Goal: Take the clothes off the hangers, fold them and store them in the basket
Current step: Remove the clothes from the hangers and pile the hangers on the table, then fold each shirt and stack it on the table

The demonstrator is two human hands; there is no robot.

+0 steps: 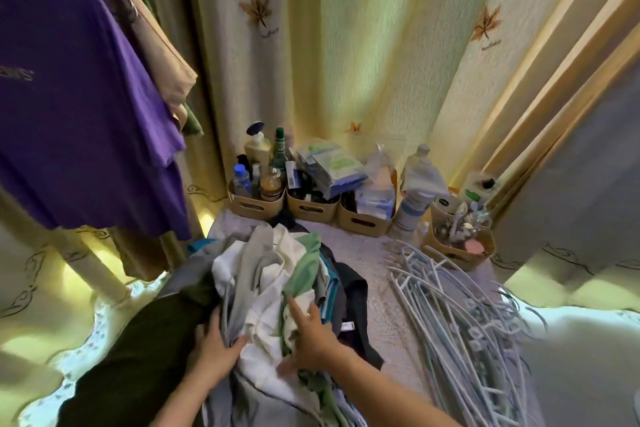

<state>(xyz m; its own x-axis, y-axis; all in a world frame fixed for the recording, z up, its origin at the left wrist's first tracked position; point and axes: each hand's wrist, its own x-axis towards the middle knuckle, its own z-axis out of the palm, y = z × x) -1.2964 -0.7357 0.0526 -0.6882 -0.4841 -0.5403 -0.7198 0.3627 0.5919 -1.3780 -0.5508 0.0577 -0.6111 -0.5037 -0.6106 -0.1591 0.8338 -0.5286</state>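
1. The pile of clothes (pixel 273 274) lay heaped on the pale surface (pixel 377 288) directly before the person, with white, grey and green items uppermost.
2. The left hand (pixel 216 345) gripped the pile's near left edge, thumb and fingers curled round grey and white cloth.
3. The right hand (pixel 308 340) rested on the pile, fingers spread, forefinger extended toward the green garment (pixel 304 270).
4. Bare white hangers (pixel 460 322) lay heaped to the right of the pile.
5. A purple T-shirt (pixel 79 97) hung at upper left.

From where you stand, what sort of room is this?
Likely a home bedroom or dressing corner: leaf-print curtains, a purple T-shirt hanging up, and small bins of toiletry bottles on the floor.
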